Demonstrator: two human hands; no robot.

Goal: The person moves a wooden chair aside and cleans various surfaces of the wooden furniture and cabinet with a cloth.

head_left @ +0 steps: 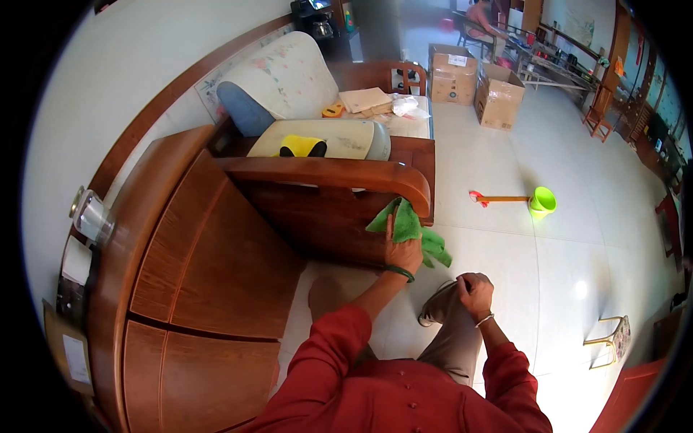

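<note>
A green cloth (406,220) lies against the side panel of the wooden sofa arm (339,173), just under its curved front end. My left hand (403,252) presses and grips this cloth, and part of it hangs loose to the right of the fingers. A dark green band circles that wrist. Over my bent knee rests my right hand (476,292), its fingers curled in, with no object visible in them. A bracelet is on the right wrist.
A wooden cabinet (209,267) stands close on the left. On the sofa lie cushions (281,79) and a yellow-black item (302,146). A lime bucket (542,203), cardboard boxes (499,97) and a stool (613,340) stand on the tiles. Another person (482,22) sits far back.
</note>
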